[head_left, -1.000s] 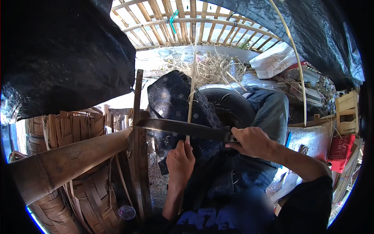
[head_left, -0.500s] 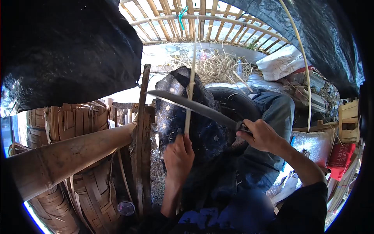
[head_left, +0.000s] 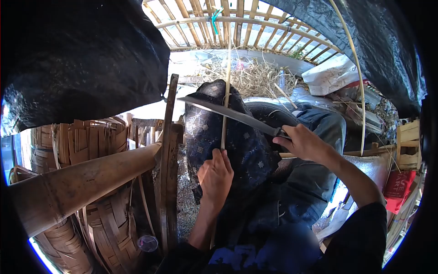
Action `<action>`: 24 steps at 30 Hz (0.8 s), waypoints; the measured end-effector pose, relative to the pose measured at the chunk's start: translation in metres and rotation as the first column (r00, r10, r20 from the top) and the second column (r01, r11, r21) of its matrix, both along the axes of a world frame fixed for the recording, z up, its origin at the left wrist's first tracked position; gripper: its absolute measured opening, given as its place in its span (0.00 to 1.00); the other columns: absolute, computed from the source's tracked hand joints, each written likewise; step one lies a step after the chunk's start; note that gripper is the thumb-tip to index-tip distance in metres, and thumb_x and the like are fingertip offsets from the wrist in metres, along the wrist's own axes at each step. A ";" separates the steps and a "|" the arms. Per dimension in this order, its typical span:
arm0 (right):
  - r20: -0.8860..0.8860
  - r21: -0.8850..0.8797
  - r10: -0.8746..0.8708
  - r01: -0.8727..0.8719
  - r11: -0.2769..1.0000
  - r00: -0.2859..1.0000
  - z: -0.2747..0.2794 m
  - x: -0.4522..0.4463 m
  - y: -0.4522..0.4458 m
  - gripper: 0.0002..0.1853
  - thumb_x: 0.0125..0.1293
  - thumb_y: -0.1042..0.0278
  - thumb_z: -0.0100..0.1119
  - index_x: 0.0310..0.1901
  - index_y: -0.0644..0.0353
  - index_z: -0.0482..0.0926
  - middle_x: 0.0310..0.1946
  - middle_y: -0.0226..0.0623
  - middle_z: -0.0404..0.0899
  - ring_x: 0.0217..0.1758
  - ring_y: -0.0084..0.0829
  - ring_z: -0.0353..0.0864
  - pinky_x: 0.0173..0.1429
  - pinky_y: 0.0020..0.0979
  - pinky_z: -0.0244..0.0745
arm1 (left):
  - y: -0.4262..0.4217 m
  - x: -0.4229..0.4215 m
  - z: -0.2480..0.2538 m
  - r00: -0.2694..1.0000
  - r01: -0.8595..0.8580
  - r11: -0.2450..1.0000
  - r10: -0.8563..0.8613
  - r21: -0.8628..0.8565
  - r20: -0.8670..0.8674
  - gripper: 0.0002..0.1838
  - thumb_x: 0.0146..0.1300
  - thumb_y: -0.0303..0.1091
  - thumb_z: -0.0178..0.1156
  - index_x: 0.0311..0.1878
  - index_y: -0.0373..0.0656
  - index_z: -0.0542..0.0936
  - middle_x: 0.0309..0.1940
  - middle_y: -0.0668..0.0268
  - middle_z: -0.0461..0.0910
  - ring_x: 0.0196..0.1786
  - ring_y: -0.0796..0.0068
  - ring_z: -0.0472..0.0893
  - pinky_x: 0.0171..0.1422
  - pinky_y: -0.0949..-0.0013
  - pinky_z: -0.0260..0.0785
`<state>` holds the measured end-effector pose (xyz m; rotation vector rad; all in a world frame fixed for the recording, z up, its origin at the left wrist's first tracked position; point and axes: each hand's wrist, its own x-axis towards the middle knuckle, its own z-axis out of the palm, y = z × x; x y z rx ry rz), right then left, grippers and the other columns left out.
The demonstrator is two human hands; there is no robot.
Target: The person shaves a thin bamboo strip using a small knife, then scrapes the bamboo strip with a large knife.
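Note:
My left hand [head_left: 215,176] is closed round the lower end of a thin bamboo strip [head_left: 228,68], which points away from me toward the slatted fence. In my right hand [head_left: 305,142] is the handle of a long machete [head_left: 228,112]. Its blade lies across the strip, a little beyond my left hand, with the tip to the left. Below both is a dark patterned cloth [head_left: 205,132] draped over my lap. Which side of the strip the edge touches I cannot tell.
A thick bamboo pole [head_left: 91,182] and woven bamboo baskets [head_left: 107,228] stand at left, beside an upright wooden post [head_left: 168,160]. Bamboo shavings [head_left: 246,77] lie ahead before a slatted fence [head_left: 255,20]. Black sheeting [head_left: 91,59] hangs at upper left. A red bag [head_left: 400,189] is at right.
Both hands have moved slightly away from me, the left also a little to the right. The blade sits further up the strip, and the strip stands more upright.

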<state>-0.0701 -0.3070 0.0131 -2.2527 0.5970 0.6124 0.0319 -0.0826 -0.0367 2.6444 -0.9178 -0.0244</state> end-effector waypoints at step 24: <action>0.136 -0.177 0.275 -0.249 0.952 0.952 0.005 -0.003 0.016 0.26 0.66 0.44 0.55 0.29 0.65 0.73 0.16 0.51 0.75 0.25 0.52 0.81 0.29 0.45 0.76 | 0.035 -0.019 0.012 0.945 -0.042 0.999 0.035 -0.013 -0.324 0.14 0.70 0.35 0.51 0.27 0.42 0.71 0.12 0.56 0.74 0.16 0.53 0.76 0.20 0.56 0.67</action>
